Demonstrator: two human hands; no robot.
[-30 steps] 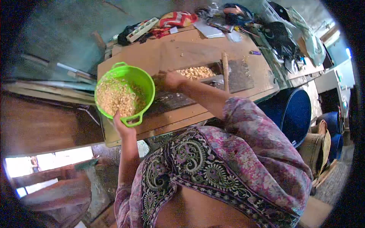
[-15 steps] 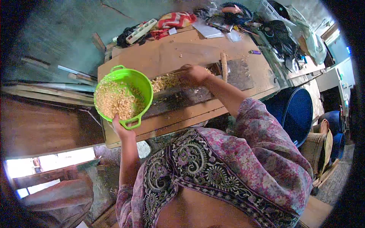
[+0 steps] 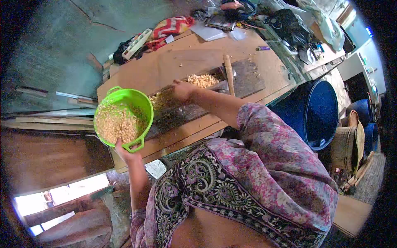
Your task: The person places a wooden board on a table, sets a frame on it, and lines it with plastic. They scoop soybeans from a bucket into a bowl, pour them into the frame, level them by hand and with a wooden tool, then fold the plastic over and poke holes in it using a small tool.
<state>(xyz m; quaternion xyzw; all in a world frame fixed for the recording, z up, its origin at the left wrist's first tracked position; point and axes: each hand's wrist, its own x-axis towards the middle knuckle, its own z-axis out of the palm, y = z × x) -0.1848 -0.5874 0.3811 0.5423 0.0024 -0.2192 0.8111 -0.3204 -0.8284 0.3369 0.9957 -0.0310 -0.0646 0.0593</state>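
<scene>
A green plastic basin (image 3: 146, 113) with two loop handles holds many pale, crumbly pieces (image 3: 120, 124). My left hand (image 3: 127, 152) grips its near rim beside the lower handle, thumb over the edge. My right hand (image 3: 182, 91) is over a long dark wooden trough (image 3: 165, 120) on the table, its fingers bent down and partly hidden among the pieces there. More of the same pale pieces (image 3: 202, 80) lie in the trough to the right of that hand. A wooden stick (image 3: 228, 74) rests across the trough's right end.
The brown tabletop (image 3: 140, 74) has scattered crumbs. A purple lighter (image 3: 263, 48), a red and white cloth (image 3: 173, 26), papers (image 3: 209, 31) and black bags (image 3: 289, 25) lie toward its back. Blue barrels (image 3: 321, 115) and a woven basket (image 3: 343, 142) stand at right.
My right hand has moved left along the trough, uncovering the heap of pieces at its right. My left hand still holds the basin. The whole view has shifted and tilted slightly.
</scene>
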